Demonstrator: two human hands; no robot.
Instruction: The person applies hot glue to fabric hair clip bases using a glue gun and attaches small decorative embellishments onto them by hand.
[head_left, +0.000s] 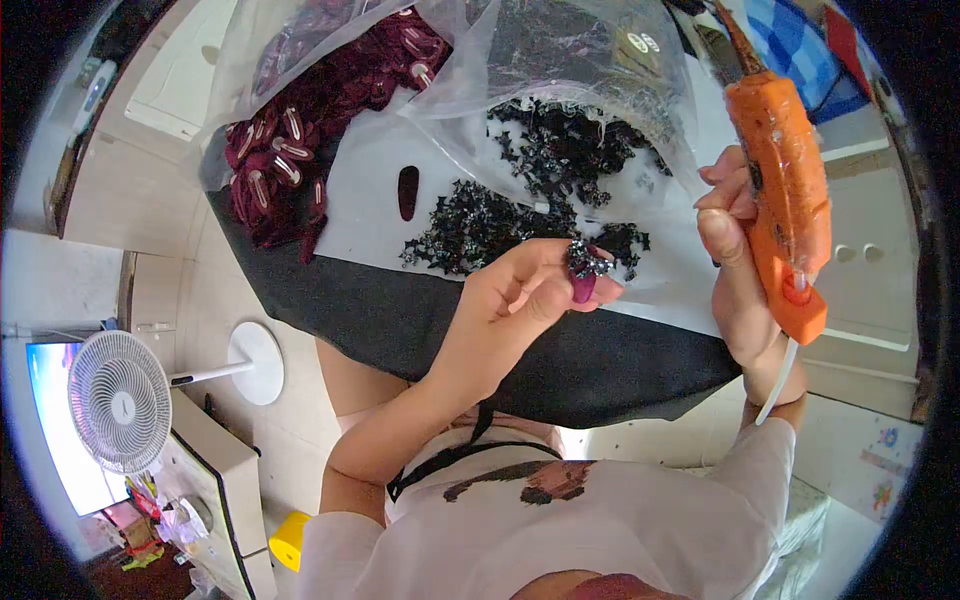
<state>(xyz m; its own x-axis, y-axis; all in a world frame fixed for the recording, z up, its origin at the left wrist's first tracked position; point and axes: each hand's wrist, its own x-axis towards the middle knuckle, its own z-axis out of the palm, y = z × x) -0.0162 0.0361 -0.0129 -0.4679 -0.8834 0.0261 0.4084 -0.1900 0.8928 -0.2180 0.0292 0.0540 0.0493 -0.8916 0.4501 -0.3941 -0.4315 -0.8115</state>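
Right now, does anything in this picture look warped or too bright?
Head view: the corners are black and the cabinet at right looks bowed; head view: the screen is largely washed white; head view: small highlights show on the glue gun.

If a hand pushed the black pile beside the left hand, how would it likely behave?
The black pile would probably spread rather than shift as one, since it looks like many separate pieces. Each piece is likely light, being so small. Their jagged outlines might make some catch on each other, though the flat white sheet should let them slide.
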